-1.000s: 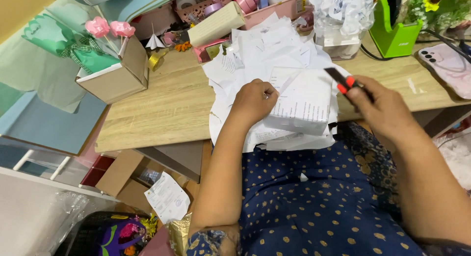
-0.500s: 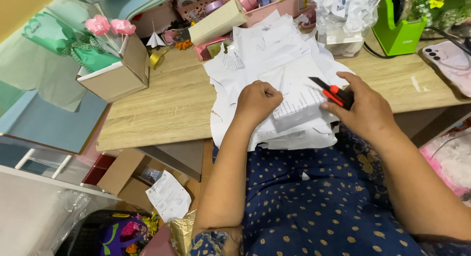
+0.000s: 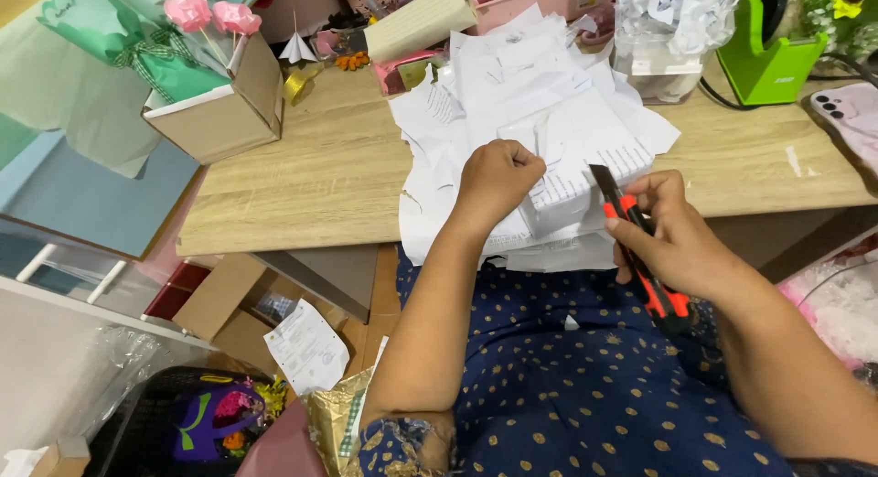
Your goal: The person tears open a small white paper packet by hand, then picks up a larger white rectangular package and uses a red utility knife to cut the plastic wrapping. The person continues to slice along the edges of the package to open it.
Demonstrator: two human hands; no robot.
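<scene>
1. Right hand (image 3: 681, 244) is wrapped round an orange-and-black utility knife (image 3: 640, 253), fingers closed on the handle; dark blade end points up toward the paper, handle tail runs back over the lap
2. Left hand (image 3: 498, 180) is curled in a loose fist, pressing down on a pile of white papers (image 3: 549, 120) w/ knuckles near the folded sheet; can't tell if it pinches a sheet or just pins it
3. Pile sits at the front edge of the wooden desk (image 3: 320, 175), some sheets overhanging toward the lap. Knife tip is just beside the folded lined sheet, at its right edge
4. Handling, as I judge it: paper is light, thin, floppy, and loose sheets prob slide on each other, so it needs flat pressure close to the cut, not a grip at the far corner. Tears easily if dragged
5. Knife: stiff, light, plastic body gives fair grip; hold mid-handle, fingers behind the blade. Blade is the hazard, esp w/ the left hand so near
6. Around: cardboard box (image 3: 224, 111) w/ pink paper flowers (image 3: 210, 12) at left, green tape dispenser (image 3: 768, 61) and pink phone (image 3: 846, 111) at right, well apart from the hands
</scene>
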